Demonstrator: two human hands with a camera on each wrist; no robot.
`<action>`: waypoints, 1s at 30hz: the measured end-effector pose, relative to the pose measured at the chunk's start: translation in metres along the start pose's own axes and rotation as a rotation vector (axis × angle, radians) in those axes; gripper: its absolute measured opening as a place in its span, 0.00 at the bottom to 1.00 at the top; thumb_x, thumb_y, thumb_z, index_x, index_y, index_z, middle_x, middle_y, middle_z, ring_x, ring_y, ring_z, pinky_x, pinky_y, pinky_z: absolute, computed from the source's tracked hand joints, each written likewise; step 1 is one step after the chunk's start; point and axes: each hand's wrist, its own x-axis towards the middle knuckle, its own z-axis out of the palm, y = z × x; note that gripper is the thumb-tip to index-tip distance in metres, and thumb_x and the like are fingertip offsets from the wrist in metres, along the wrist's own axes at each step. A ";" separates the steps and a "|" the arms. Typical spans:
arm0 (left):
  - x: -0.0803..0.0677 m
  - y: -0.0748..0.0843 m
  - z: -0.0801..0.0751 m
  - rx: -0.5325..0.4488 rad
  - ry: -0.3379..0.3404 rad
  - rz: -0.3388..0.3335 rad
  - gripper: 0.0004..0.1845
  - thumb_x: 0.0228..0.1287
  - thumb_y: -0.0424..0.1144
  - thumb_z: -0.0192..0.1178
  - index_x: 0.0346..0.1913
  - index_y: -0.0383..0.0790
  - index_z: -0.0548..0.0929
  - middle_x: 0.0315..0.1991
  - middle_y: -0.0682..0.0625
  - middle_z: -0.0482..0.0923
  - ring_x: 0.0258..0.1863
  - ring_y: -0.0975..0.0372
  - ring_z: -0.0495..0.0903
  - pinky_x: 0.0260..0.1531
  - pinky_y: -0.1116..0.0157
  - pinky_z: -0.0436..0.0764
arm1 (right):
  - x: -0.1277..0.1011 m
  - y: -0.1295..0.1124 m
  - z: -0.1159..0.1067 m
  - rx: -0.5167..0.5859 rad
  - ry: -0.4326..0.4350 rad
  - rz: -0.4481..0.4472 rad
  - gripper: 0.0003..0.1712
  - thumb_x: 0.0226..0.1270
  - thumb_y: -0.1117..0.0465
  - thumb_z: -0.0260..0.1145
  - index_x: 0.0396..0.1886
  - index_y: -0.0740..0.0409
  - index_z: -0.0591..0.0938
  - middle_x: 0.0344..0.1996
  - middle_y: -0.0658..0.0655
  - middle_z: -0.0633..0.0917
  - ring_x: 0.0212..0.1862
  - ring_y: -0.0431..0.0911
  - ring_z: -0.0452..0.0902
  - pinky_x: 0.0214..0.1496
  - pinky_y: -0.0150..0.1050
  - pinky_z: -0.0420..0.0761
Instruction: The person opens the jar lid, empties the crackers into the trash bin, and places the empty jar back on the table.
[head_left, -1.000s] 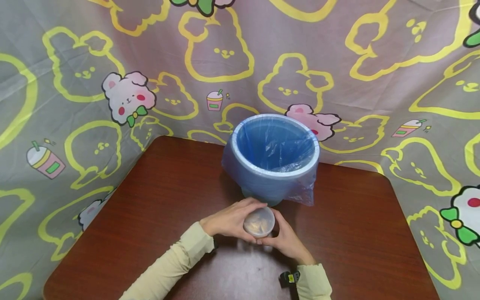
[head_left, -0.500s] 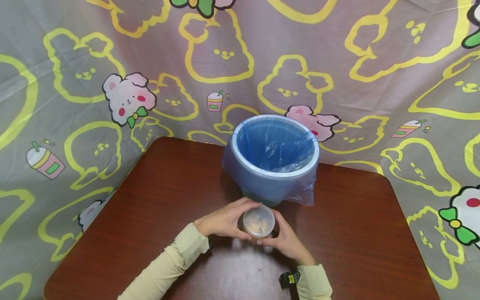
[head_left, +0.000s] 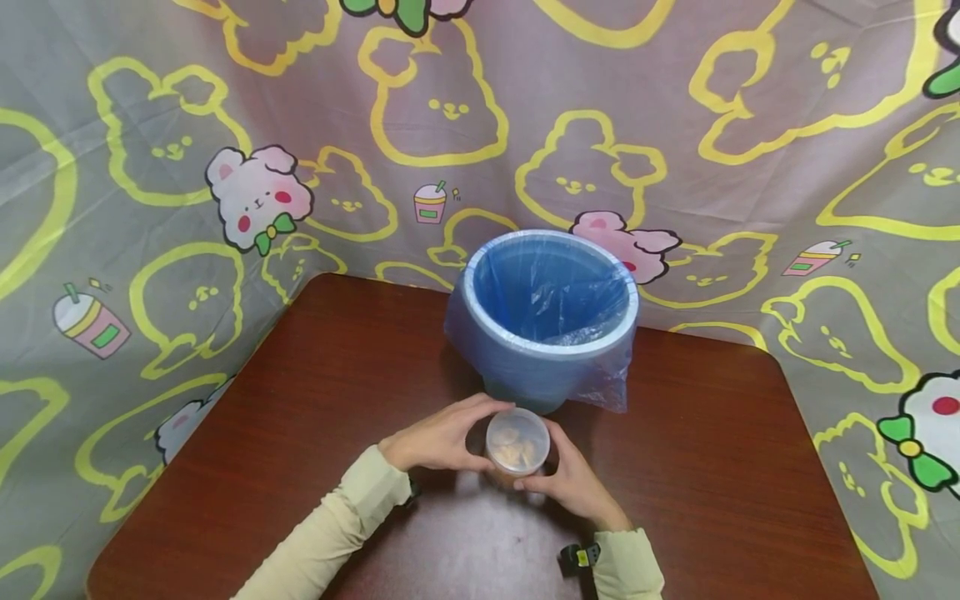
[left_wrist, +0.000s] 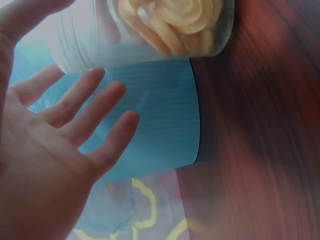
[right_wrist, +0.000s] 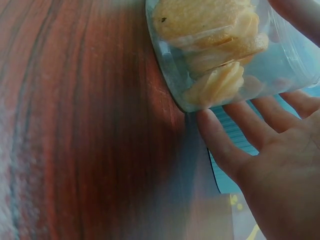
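Note:
A small clear plastic jar [head_left: 517, 442] with a white lid holds pale yellow crisps [right_wrist: 220, 50] and stands on the brown table [head_left: 337, 375], just in front of the blue bin [head_left: 525, 367]. My right hand [head_left: 573, 483] holds the jar from the right, with the thumb across its side and the fingers [right_wrist: 260, 125] lying along it. My left hand [head_left: 435, 437] is at the jar's left. In the left wrist view its fingers [left_wrist: 85, 105] are spread and straight, a little off the jar [left_wrist: 165, 30], with the thumb up by the lid.
The blue bin, lined with a blue plastic bag [head_left: 607, 383], stands at the table's far middle. A grey cloth printed with cartoon animals [head_left: 255, 192] hangs behind and around the table. Bare tabletop lies to the left and right of my hands.
My left hand has slid a little to the left and its fingers have loosened from the jar. The jar and my right hand have stayed almost in place.

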 end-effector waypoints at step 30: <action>0.012 0.001 0.008 -0.064 -0.023 0.004 0.51 0.41 0.51 0.78 0.71 0.44 0.65 0.62 0.51 0.68 0.60 0.63 0.70 0.61 0.64 0.73 | 0.000 0.000 0.000 -0.014 0.001 0.004 0.51 0.44 0.55 0.81 0.69 0.49 0.64 0.63 0.57 0.73 0.61 0.54 0.71 0.58 0.34 0.74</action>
